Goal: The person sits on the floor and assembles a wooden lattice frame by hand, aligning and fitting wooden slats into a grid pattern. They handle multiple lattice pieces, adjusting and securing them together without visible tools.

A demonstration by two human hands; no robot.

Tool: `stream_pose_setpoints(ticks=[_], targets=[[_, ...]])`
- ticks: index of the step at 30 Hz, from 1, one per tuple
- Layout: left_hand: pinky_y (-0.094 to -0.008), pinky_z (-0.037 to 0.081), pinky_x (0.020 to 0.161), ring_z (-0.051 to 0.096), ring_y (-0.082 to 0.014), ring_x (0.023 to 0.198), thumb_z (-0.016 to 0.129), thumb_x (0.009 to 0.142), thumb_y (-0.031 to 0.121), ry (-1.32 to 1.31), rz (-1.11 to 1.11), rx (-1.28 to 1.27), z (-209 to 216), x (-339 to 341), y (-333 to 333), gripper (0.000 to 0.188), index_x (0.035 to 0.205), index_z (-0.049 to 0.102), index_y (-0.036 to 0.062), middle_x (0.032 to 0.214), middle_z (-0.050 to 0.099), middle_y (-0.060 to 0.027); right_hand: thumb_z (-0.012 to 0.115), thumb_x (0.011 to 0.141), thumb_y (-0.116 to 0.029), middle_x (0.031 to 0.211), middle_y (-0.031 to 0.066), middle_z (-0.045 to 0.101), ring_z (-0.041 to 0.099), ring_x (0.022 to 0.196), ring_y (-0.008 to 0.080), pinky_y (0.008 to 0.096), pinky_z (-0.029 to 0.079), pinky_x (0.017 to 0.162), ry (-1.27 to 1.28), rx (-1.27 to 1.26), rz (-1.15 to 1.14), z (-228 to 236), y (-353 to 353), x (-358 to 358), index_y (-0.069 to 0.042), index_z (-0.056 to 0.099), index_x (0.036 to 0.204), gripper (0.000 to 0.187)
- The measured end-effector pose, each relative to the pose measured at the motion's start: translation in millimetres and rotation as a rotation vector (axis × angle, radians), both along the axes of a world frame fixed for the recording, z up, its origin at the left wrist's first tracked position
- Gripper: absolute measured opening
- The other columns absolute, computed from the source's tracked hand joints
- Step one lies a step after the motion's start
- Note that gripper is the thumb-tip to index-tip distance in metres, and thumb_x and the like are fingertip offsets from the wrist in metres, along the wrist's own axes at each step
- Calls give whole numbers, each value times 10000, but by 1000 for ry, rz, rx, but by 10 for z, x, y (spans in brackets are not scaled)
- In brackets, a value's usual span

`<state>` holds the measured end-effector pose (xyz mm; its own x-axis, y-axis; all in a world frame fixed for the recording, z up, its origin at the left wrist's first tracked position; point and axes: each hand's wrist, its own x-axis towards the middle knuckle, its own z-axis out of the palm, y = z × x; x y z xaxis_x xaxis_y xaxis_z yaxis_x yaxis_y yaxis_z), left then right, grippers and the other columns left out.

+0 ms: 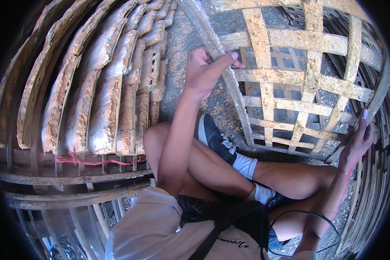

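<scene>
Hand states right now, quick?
Left hand: closed, holding the woven panel's left rail.
Right hand: at the right rail; whether closed, can't tell.

I have the lattice [312, 76] before me, my left grip [203, 71] on its left edge, right grip [356, 145] at its right. Left lies the stack [104, 86], string [99, 162] along its near end; right, slats [368, 195]; between stack and lattice, a shoe [214, 136].

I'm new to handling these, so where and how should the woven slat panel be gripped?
Probably by its left rail and right rail, coming from the outer sides: these narrow, bar-like edges look easy to wrap, while flat slats cross between.
</scene>
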<state>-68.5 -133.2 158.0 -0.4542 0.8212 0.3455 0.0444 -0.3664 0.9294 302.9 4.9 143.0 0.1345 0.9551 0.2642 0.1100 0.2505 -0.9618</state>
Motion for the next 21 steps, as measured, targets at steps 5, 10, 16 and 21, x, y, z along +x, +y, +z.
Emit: stream_pose_setpoints(ticks=[5, 10, 16, 21], targets=[[-277, 543, 697, 722, -155, 756, 774, 864, 65, 173, 217, -183, 52, 141, -9, 135, 944, 720, -28, 840, 751, -102, 699, 999, -404, 1055, 7, 656, 557, 914, 82, 268, 435, 785, -49, -21, 11, -38, 42, 87, -24, 689, 1220, 440], [-347, 560, 745, 704, -211, 775, 699, 899, 51, -182, 80, -81, 49, 136, -39, 103, 979, 676, -9, 922, 727, -134, 698, 995, -419, 1052, 11, 655, 552, 922, 77, 257, 425, 773, -52, -33, -11, -43, 48, 66, -21, 687, 1226, 460], [-356, 585, 753, 737, -233, 754, 700, 892, -1, -192, 70, 82, -120, 73, 15, 133, 1006, 662, -58, 867, 743, -174, 709, 978, -450, 990, -2, 648, 516, 812, 53, 228, 390, 687, -115, -38, -26, 5, -10, 24, -18, 700, 1197, 485], [-365, 599, 749, 744, -240, 748, 714, 898, 5, -220, -9, 82, -88, 56, -11, 130, 1001, 672, -61, 867, 743, -164, 715, 970, -463, 948, -13, 640, 489, 744, 41, 216, 371, 646, -123, -62, -28, -27, 22, 63, -12, 706, 1175, 495]])
